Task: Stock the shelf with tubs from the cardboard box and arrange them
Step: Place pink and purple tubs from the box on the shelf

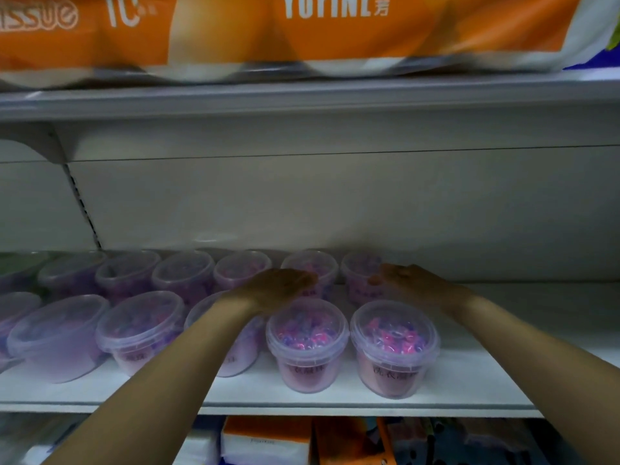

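Note:
Several clear round tubs of pink and purple beads stand in two rows on the white shelf (486, 380). The front row ends at a tub (395, 347) with another tub (307, 344) to its left. My left hand (281, 286) reaches over the rows, fingers straight, against a back-row tub (310, 265). My right hand (407, 280) lies flat beside the last back-row tub (359, 270), touching it. Neither hand holds anything. The cardboard box is out of view.
The shelf above (302, 95) carries orange tissue packs (235, 31). Bare shelf surface stretches right of the tubs. Below the shelf edge lie orange and white tissue packets (268, 441). A slotted upright (80, 203) runs down the back panel at the left.

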